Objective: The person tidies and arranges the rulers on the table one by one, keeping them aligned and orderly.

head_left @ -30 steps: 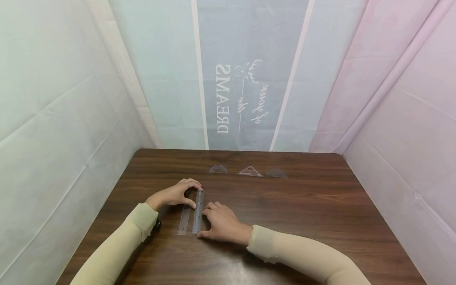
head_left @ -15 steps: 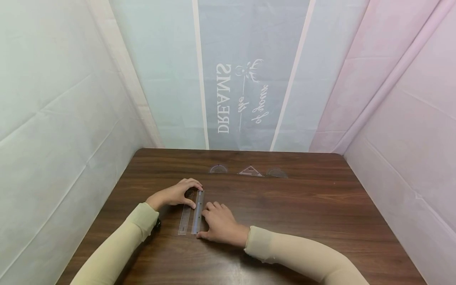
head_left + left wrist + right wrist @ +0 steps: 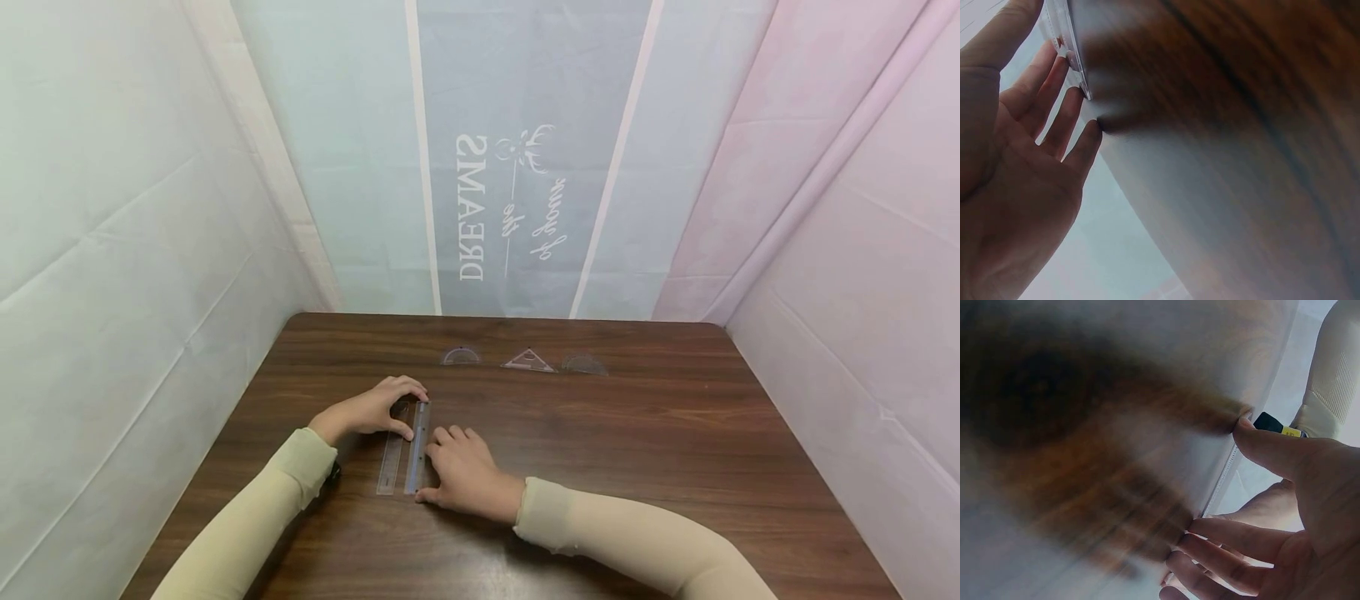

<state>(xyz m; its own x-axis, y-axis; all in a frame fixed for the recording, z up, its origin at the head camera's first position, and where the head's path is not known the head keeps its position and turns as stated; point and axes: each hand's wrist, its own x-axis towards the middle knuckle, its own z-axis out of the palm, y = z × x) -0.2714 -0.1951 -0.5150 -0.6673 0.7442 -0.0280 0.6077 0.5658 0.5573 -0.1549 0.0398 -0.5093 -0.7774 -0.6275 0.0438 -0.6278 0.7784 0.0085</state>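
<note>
A clear ruler with a bluish stripe (image 3: 417,462) lies lengthwise on the brown wooden table. At its far end, my left hand (image 3: 369,409) touches it with fingertips at the end and thumb along its left edge. My right hand (image 3: 471,477) has its thumb at the near end and its fingers at the right edge. Another clear ruler (image 3: 389,468) lies parallel just to the left, its far part under my left hand. In the left wrist view, lightly bent fingers (image 3: 1072,103) meet the ruler edge (image 3: 1075,47). Nearly straight fingers (image 3: 1235,540) meet the ruler (image 3: 1221,478) in the right wrist view.
Toward the back of the table (image 3: 637,467) lie a clear protractor (image 3: 461,357), a clear set square (image 3: 531,363) and another clear protractor (image 3: 585,365) in a row. Pale cloth walls stand at the sides; a printed curtain (image 3: 525,208) hangs behind. A black device (image 3: 1267,422) is on my left wrist.
Hardly anything differs. My right hand and the striped ruler have shifted very slightly; both hands keep touching the ruler, and the other things lie where they were.
</note>
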